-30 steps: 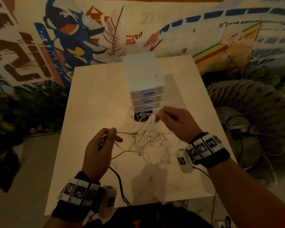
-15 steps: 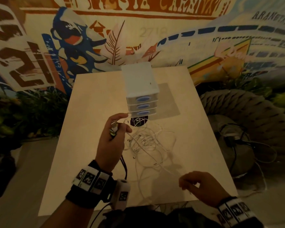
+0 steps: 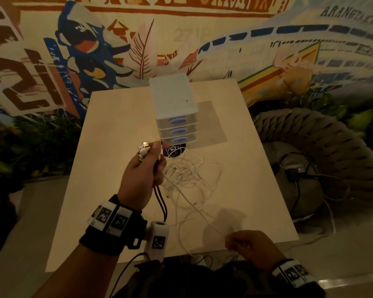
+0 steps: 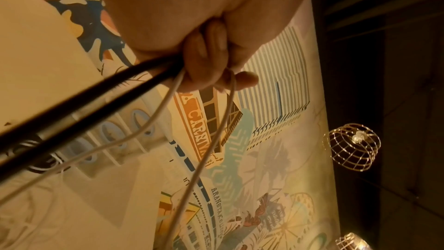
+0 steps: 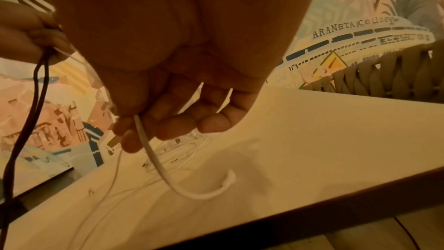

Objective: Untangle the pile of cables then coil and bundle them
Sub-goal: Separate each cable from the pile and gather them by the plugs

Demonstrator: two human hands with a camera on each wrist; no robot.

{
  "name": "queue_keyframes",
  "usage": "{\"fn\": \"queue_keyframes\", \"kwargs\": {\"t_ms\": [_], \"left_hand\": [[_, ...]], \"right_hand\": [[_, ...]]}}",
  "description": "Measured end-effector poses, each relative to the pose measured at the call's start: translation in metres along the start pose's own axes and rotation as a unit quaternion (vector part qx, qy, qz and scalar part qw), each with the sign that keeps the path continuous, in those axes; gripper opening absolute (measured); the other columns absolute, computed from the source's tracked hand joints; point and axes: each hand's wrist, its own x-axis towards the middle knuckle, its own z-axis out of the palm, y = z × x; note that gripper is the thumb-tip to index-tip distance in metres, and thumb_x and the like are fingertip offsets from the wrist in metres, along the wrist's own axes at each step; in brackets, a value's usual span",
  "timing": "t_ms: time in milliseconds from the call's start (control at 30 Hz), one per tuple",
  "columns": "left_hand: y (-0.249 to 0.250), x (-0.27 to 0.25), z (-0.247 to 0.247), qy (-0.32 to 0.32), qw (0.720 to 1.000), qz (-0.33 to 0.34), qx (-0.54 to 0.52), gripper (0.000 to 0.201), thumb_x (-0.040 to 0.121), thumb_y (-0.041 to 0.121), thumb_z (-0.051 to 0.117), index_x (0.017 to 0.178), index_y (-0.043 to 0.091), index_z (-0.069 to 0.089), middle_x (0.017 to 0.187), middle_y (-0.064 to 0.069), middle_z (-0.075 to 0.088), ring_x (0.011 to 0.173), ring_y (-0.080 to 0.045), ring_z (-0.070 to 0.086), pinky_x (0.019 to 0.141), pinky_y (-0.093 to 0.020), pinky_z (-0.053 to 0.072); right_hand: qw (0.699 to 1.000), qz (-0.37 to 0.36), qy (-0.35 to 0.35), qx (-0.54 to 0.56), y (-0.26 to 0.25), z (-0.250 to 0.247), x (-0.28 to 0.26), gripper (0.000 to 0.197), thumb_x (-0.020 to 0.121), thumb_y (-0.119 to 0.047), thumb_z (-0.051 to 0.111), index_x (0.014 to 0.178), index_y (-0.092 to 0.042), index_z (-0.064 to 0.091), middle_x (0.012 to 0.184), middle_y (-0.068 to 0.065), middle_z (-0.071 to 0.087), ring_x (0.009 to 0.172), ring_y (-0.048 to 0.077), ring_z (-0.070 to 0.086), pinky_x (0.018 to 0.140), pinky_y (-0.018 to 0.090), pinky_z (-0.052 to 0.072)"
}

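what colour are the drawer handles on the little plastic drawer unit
Blue ovals on the drawer unit, clearest in the head view.

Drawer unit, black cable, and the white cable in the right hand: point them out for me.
drawer unit (image 3: 173, 97), head view, on its white top.
black cable (image 3: 160, 203), head view, on the stretch hanging below the left hand.
white cable (image 5: 153, 156), right wrist view, just below the fingers pinching it.

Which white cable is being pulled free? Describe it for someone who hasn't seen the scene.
Start at the drawer unit on the table. From the raised left hand, one white cable runs taut to the right hand. Unlike the loose tangle, it's straight and lifted.
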Motion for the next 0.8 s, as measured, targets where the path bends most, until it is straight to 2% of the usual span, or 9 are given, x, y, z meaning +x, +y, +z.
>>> {"fn": "queue_keyframes", "kwargs": {"t_ms": [133, 300, 367, 433, 500, 567, 667, 733, 800], "left_hand": [[0.007, 0.002, -0.005, -0.002, 1.0, 0.006, -0.017, 0.035, 0.105, 0.041, 0.041, 0.081, 0.016, 0.049, 0.052, 0.006, 0.035, 0.044, -0.011, 0.023, 0.044, -0.024, 0.024], [0.007, -0.005, -0.008, -0.013, 1.0, 0.017, 0.007, 0.044, 0.097, 0.049, 0.041, 0.07, 0.014, 0.046, 0.048, -0.003, 0.035, 0.054, -0.023, 0.046, 0.066, -0.035, 0.057], [0.007, -0.011, -0.006, -0.045, 0.998, -0.018, -0.04, 0.043, 0.097, 0.048, 0.042, 0.072, 0.014, 0.045, 0.049, -0.005, 0.027, 0.049, -0.02, 0.041, 0.054, -0.035, 0.053], [0.005, -0.016, -0.005, -0.094, 0.993, -0.034, -0.055, 0.041, 0.1, 0.048, 0.042, 0.073, 0.017, 0.043, 0.055, -0.006, 0.016, 0.045, -0.017, 0.018, 0.042, -0.026, 0.028], [0.002, -0.021, -0.008, -0.126, 0.989, -0.056, -0.054, 0.041, 0.096, 0.051, 0.051, 0.071, 0.02, 0.043, 0.06, -0.006, 0.012, 0.046, -0.015, 0.011, 0.043, -0.025, 0.016], [0.0, -0.025, -0.011, -0.149, 0.985, -0.077, -0.045, 0.043, 0.087, 0.052, 0.069, 0.071, 0.022, 0.043, 0.062, -0.003, 0.013, 0.045, -0.011, 0.014, 0.042, -0.022, 0.017], [0.0, -0.03, -0.011, -0.189, 0.978, -0.081, -0.02, 0.041, 0.083, 0.03, 0.073, 0.074, 0.018, 0.035, 0.06, -0.001, 0.015, 0.042, -0.009, 0.017, 0.04, -0.017, 0.022], [0.003, -0.033, -0.009, -0.206, 0.974, -0.091, -0.017, 0.037, 0.082, 0.025, 0.072, 0.075, 0.016, 0.036, 0.061, -0.002, 0.015, 0.043, -0.011, 0.015, 0.041, -0.018, 0.019], [0.006, -0.035, -0.006, -0.225, 0.969, -0.103, -0.026, 0.025, 0.081, 0.025, 0.071, 0.078, 0.017, 0.047, 0.06, -0.002, 0.018, 0.044, -0.012, 0.014, 0.042, -0.019, 0.017]], "right_hand": [[0.998, 0.053, -0.022, -0.004, 0.004, 0.008, 0.0, 0.034, 0.101, -0.043, 0.051, 0.072, -0.03, 0.064, 0.072, -0.022, 0.068, 0.07, 0.001, 0.064, 0.071, 0.018, 0.048], [0.992, 0.094, -0.076, -0.021, 0.018, 0.014, -0.007, 0.035, 0.094, -0.062, 0.05, 0.065, -0.048, 0.066, 0.072, -0.024, 0.068, 0.071, -0.005, 0.064, 0.069, 0.009, 0.043], [0.988, 0.101, -0.113, -0.028, 0.029, 0.016, -0.01, 0.052, 0.071, -0.094, 0.035, 0.076, -0.056, 0.07, 0.078, -0.024, 0.071, 0.075, -0.008, 0.064, 0.072, 0.008, 0.044], [0.984, 0.099, -0.138, -0.058, 0.042, 0.018, -0.012, 0.066, 0.051, -0.107, 0.022, 0.075, -0.064, 0.067, 0.087, -0.024, 0.073, 0.085, -0.007, 0.065, 0.082, 0.015, 0.05], [0.976, 0.11, -0.171, -0.079, 0.032, 0.009, -0.014, 0.029, 0.06, -0.092, 0.043, 0.068, -0.071, 0.061, 0.089, -0.033, 0.07, 0.09, -0.006, 0.065, 0.09, 0.022, 0.052], [0.971, 0.127, -0.182, -0.086, 0.019, -0.006, -0.012, 0.006, 0.071, -0.067, 0.058, 0.07, -0.069, 0.063, 0.083, -0.043, 0.064, 0.091, -0.001, 0.069, 0.086, 0.02, 0.055], [0.963, 0.131, -0.211, -0.101, 0.004, -0.024, -0.005, 0.022, 0.082, -0.035, 0.066, 0.076, -0.056, 0.066, 0.091, -0.026, 0.07, 0.085, 0.011, 0.073, 0.075, 0.018, 0.057], [0.961, 0.131, -0.216, -0.108, -0.009, -0.033, 0.0, 0.018, 0.084, -0.032, 0.068, 0.089, -0.049, 0.068, 0.102, -0.013, 0.073, 0.071, 0.008, 0.072, 0.065, 0.015, 0.055], [0.979, 0.089, -0.155, -0.101, -0.026, -0.043, 0.005, 0.028, 0.083, -0.042, 0.074, 0.107, -0.052, 0.062, 0.108, -0.017, 0.069, 0.069, 0.002, 0.069, 0.066, 0.014, 0.053]]}}
